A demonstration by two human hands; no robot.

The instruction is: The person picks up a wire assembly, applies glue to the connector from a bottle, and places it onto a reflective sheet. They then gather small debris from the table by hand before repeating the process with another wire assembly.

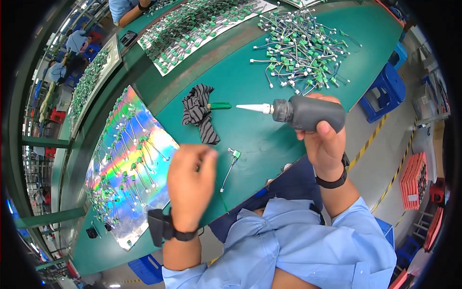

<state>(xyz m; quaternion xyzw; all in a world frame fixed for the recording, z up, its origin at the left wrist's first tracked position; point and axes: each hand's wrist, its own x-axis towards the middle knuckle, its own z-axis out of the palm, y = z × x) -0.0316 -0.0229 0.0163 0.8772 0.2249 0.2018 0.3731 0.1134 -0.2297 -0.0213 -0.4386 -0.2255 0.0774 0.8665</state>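
Observation:
My right hand [327, 144] is wrapped round a dark grey squeeze bottle [315, 113], which lies sideways with its white tapered nozzle [252, 108] pointing left. My left hand [190, 178] hovers over the green table at the edge of the shiny sheet. Its fingers are curled together, and whatever they may hold is hidden. Between the hands a single small green connector with a short dark cable [232, 161] lies on the table. Beyond it rests a striped grey cloth [197, 113], knotted round a green-handled tool [220, 105] just left of the nozzle tip.
A rainbow-reflective sheet [163, 139] carries rows of green cabled connectors at left. A heap of similar pieces [308, 53] lies at the far right of the table, and a full white board [166, 70] sits behind. Blue stools [387, 86] stand right; a person's arm [130, 14] shows far back.

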